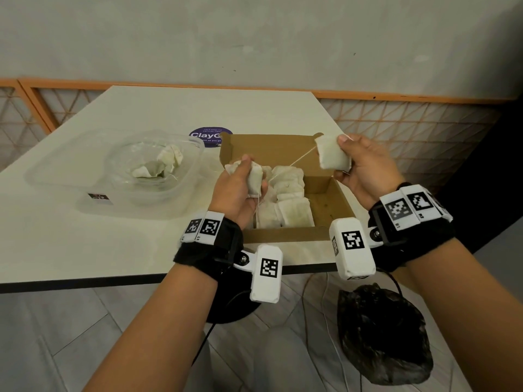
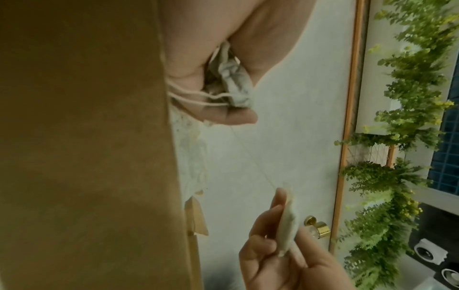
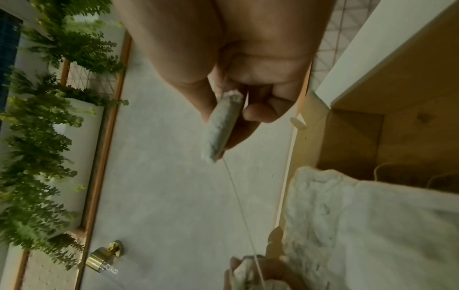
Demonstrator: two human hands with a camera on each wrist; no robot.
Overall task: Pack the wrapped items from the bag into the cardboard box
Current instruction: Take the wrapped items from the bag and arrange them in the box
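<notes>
An open cardboard box (image 1: 325,193) sits near the table's front edge, its left half filled with several white wrapped items (image 1: 288,205). Over the box's left side my left hand (image 1: 249,176) grips a crumpled wrapped item (image 1: 256,181), seen bunched in the fingers in the left wrist view (image 2: 236,82). Above the box's far right corner my right hand (image 1: 343,158) pinches a flat wrapped item (image 1: 329,152) by its edges (image 3: 222,125). A thin string (image 1: 300,159) runs taut between the two items. A clear plastic bag (image 1: 113,171) on the left holds a few more wrapped items (image 1: 167,162).
A purple round sticker (image 1: 209,135) lies on the table behind the box. A black plastic bag (image 1: 385,335) and cables lie on the floor below the table's front edge. An orange-framed lattice rail (image 1: 396,97) runs behind the table.
</notes>
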